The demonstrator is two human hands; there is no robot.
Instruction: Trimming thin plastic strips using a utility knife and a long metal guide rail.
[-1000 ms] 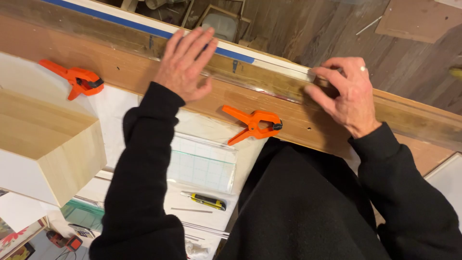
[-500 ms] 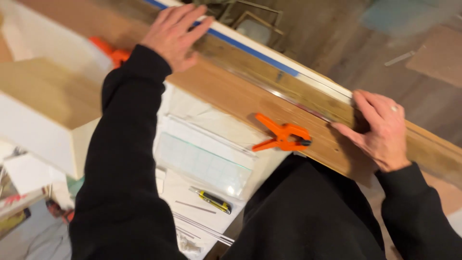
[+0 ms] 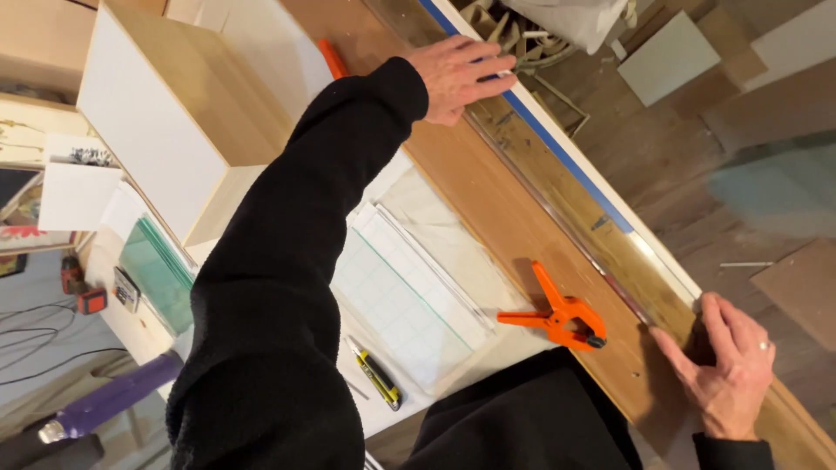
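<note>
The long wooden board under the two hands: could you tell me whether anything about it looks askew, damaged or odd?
Nothing stands out. The long wooden board lies flat and unbroken, the orange spring clamp grips its near edge, and the left hand and right hand rest on it.

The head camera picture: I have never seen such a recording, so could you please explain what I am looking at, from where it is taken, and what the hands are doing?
There is no machine here. A person in black sleeves wears a camera on the head, so the picture looks down over their own arms at a workbench.

The left hand lies flat on the far part of a long brown wooden board that runs slantwise across the bench. The right hand presses its fingers on the near part of the same board. Neither hand grips a tool.

An orange plastic spring clamp sits on the board's edge between the hands. A strip of blue tape runs along the far side. Nearer the body lie clear sheets with a grid pattern, a yellow and black utility knife and an open pale wooden box.
</note>
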